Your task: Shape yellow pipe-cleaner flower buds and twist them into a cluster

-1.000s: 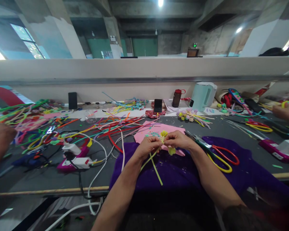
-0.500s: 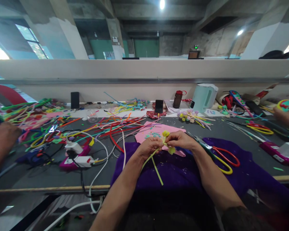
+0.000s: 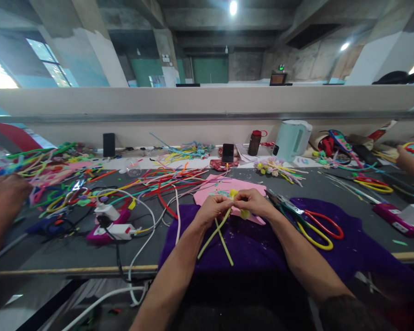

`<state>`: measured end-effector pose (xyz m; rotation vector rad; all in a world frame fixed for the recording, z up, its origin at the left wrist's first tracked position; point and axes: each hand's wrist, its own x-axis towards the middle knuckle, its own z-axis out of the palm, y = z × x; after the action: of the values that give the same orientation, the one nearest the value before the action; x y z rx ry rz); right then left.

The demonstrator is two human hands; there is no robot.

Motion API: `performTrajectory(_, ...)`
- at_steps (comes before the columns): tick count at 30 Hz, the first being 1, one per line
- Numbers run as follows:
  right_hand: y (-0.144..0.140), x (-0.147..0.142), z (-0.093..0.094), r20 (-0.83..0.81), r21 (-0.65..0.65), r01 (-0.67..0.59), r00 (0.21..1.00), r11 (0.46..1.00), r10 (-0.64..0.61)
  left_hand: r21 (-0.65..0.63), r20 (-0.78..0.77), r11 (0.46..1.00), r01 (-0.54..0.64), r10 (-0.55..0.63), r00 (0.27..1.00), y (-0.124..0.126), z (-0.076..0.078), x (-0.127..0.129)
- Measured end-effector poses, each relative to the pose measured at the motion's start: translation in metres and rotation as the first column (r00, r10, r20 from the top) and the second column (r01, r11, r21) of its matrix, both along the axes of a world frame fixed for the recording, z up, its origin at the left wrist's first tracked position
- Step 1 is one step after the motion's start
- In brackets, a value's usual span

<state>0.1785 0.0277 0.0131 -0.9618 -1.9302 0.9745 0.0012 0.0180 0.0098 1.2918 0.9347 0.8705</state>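
Observation:
Both my hands meet over a purple cloth [image 3: 262, 248], fingertips almost touching. My left hand [image 3: 216, 205] pinches a yellow pipe cleaner flower [image 3: 233, 193] near its base. From the other side my right hand [image 3: 251, 200] grips the same flower with thumb and forefinger. Two pale yellow-green stems [image 3: 224, 243] hang below the fingers and cross each other. Another yellow part [image 3: 244, 214] shows under my right hand. Fingers cover the joint itself. Behind lies a pink sheet [image 3: 207, 186] with small teal bits on it.
Scissors [image 3: 307, 216] with red and yellow handles lie right of my hands. Pipe cleaners [image 3: 172, 179] spread behind left, near a purple power strip [image 3: 106, 232] with white cables. Finished flowers [image 3: 276, 166], a bottle [image 3: 254, 143] and a kettle [image 3: 293, 140] stand behind. Co-workers' hands [image 3: 7, 197] appear at both sides.
My fingers have drawn closer together over the flower and cover more of it. One stem's lower end has swung out from behind my left wrist, so the stems now cross.

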Motion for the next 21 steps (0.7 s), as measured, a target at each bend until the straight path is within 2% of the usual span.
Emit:
performTrajectory(3, -0.0015, 0.0012, 0.002, 0.002, -0.03, -0.042, 0.999, 0.999, 0.042, -0.017, 0.0, 1.0, 0.013, -0.013, 1.0, 0.0016, -0.0013, 0.0012)
performTrajectory(7, -0.0007, 0.004, 0.0041, 0.011, -0.041, -0.12, 0.993, 0.992, 0.121, -0.011, 0.021, 1.0, -0.028, 0.028, 0.999, 0.0015, -0.0014, 0.0026)
performTrajectory(10, -0.0002, 0.0039, 0.0034, 0.017, 0.005, -0.121, 0.992, 0.993, 0.121, 0.028, -0.001, 0.999, -0.035, 0.035, 0.999, 0.0006, 0.0002, 0.0016)
performTrajectory(15, -0.0032, -0.0013, 0.0013, 0.021, 0.089, -0.081, 0.997, 0.993, 0.08, -0.005, -0.019, 1.0, -0.027, 0.027, 0.999, 0.0023, 0.0005, -0.0013)
performTrajectory(18, -0.0049, -0.0022, 0.0024, 0.039, 0.123, -0.074, 0.997, 0.99, 0.07, -0.014, 0.047, 0.999, -0.029, 0.03, 0.998, 0.0061, -0.0032, -0.0013)
performTrajectory(21, -0.0055, 0.0001, 0.0051, 0.07, 0.221, -0.093, 0.994, 0.971, 0.079, -0.1, 0.147, 0.995, -0.02, 0.034, 0.989, 0.0095, -0.0053, -0.0008)
